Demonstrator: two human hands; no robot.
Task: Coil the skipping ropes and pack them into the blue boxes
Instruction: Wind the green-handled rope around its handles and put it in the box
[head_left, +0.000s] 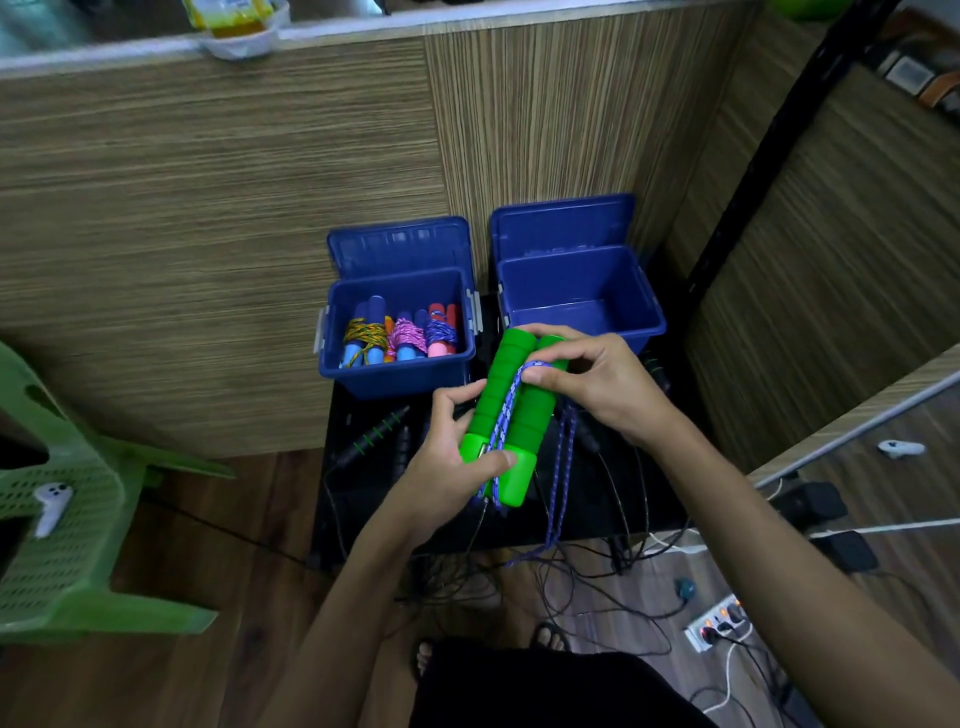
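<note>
Wood-grain panels back two open blue boxes (582, 291). Nearer, left hand (447, 467) grips paired green handles (511, 415); right hand (597, 384) pinches purple rope (563, 467) over them.

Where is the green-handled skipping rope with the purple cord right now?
Head view, centre: both hands hold the green foam handles side by side, just in front of the two open blue boxes.

Handles (511, 415) bright green w/ purple-white flecked cord (563, 483); both boxes (397, 374) (582, 291) dark blue, left one w/ yellow-multi, pink & purple braided coils (400, 335) on blue/red/pink grips; table (332, 519) black, chair (67, 519) pale green, wall (208, 208) brown-striped woodgrain.
</note>
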